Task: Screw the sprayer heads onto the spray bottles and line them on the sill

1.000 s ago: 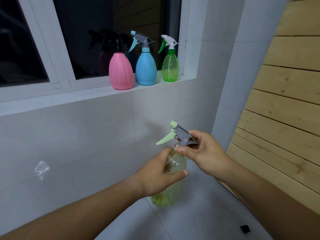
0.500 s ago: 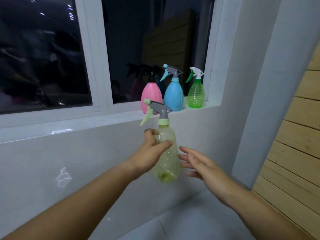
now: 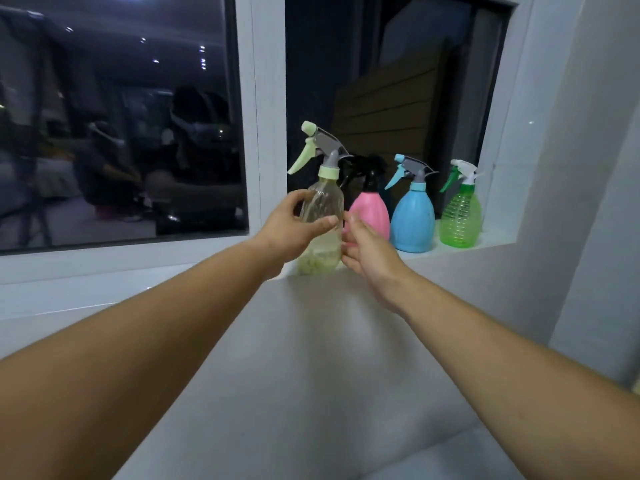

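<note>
My left hand grips a clear yellowish spray bottle around its body, with its base at the white sill, left of the other bottles. A grey and pale green sprayer head sits on its neck. My right hand is beside the bottle's lower right side, fingers spread, holding nothing. On the sill stand a pink bottle with a black head, a blue bottle with a grey and blue head, and a green bottle with a white and green head.
Behind the sill is a dark window with a white frame post. A white wall column closes the sill's right end. A pale tiled wall drops below the sill.
My left hand has carried the yellowish bottle up and forward to the sill beside the pink bottle. My right hand, which was at the sprayer head a second ago, has let go and followed alongside.
</note>
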